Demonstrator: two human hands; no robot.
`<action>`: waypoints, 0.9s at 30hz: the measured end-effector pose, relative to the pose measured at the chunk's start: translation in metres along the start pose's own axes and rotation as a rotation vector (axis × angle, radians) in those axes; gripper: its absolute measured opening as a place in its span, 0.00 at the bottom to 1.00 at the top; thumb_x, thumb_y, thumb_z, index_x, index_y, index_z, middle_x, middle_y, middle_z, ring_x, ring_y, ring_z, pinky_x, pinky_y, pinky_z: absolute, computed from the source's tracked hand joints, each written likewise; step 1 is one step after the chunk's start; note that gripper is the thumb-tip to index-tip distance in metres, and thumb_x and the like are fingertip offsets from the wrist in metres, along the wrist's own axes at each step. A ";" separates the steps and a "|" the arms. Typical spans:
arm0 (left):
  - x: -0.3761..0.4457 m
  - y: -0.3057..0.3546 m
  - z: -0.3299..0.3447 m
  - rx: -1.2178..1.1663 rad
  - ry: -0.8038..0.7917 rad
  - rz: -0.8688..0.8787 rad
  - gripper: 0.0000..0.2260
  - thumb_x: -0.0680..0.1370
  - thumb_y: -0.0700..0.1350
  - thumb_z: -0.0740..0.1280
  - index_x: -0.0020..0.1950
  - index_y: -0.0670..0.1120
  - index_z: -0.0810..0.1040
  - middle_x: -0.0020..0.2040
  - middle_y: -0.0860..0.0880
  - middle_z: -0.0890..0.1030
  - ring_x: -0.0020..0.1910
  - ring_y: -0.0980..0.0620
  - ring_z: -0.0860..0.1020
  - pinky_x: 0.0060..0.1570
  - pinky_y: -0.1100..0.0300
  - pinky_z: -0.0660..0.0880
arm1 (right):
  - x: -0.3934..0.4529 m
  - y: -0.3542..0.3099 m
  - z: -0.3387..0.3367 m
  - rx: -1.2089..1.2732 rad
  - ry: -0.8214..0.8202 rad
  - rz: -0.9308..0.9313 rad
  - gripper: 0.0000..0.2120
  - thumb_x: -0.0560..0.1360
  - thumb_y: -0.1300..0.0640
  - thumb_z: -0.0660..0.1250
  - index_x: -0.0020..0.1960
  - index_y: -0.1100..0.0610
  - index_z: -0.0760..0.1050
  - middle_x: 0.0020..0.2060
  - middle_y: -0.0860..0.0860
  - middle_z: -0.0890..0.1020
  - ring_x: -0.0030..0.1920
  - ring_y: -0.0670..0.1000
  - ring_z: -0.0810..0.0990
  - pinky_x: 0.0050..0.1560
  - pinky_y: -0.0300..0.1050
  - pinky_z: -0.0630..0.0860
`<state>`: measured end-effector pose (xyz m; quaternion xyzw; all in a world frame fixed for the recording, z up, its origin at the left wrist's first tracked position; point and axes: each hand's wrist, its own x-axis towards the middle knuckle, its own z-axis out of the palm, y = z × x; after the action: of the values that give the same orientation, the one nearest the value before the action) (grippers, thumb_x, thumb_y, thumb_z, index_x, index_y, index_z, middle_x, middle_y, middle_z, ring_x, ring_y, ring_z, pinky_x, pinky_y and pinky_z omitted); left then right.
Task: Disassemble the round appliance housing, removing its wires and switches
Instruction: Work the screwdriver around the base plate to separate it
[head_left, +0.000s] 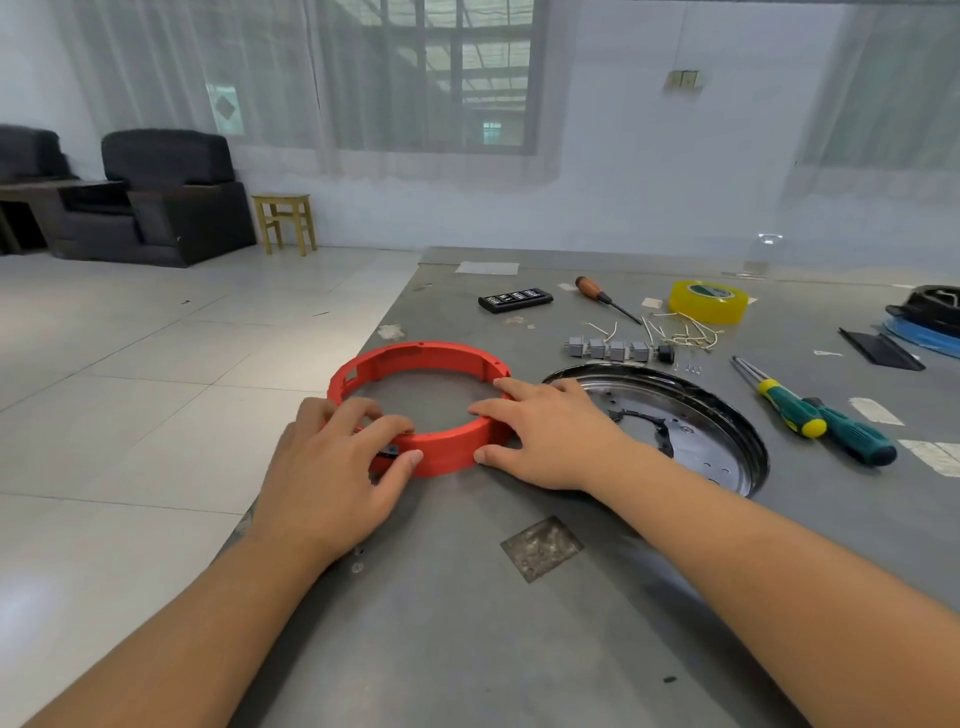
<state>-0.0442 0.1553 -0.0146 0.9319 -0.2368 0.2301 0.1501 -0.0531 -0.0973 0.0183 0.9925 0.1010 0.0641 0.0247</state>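
A red round housing ring (431, 358) lies flat on the grey table (467, 597) near its left edge. My left hand (332, 467) grips the ring's near left wall, fingers curled over the rim, thumb on the outside by a small black part (387, 453). My right hand (545, 431) holds the near right wall, fingers over the rim and thumb against the outer face. Behind the ring lie a row of grey switches (608, 349), a black switch (666, 354) and loose pale wires (680, 330).
A black round metal plate (717, 415) lies just right of the ring. Two green-handled screwdrivers (810, 415), a wooden-handled screwdriver (602, 297), yellow tape (707, 300), a black bit case (514, 300) and small screws (688, 369) are further back. The table's left edge drops to a tiled floor.
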 end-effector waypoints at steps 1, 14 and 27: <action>0.000 0.001 0.001 -0.013 -0.008 0.001 0.18 0.80 0.62 0.60 0.63 0.59 0.83 0.62 0.56 0.81 0.65 0.42 0.71 0.59 0.44 0.73 | -0.001 0.003 0.000 0.020 -0.021 0.002 0.31 0.78 0.31 0.58 0.79 0.38 0.60 0.82 0.52 0.57 0.79 0.54 0.62 0.75 0.58 0.56; 0.004 0.004 0.019 -0.144 -0.043 0.052 0.15 0.82 0.49 0.70 0.69 0.56 0.81 0.64 0.55 0.82 0.73 0.45 0.74 0.72 0.43 0.70 | -0.079 0.023 0.003 0.028 0.091 0.277 0.24 0.76 0.30 0.56 0.55 0.49 0.72 0.55 0.48 0.80 0.55 0.56 0.80 0.48 0.51 0.77; 0.044 0.088 0.029 -0.153 -0.007 0.417 0.32 0.77 0.43 0.74 0.80 0.50 0.69 0.80 0.48 0.69 0.82 0.46 0.62 0.79 0.47 0.63 | -0.088 0.018 -0.008 -0.408 0.525 0.108 0.16 0.82 0.44 0.61 0.39 0.51 0.74 0.29 0.48 0.77 0.24 0.52 0.78 0.25 0.41 0.57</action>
<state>-0.0439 0.0536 -0.0021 0.8495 -0.4417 0.2343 0.1686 -0.1362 -0.1323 0.0165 0.9207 0.0361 0.3376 0.1924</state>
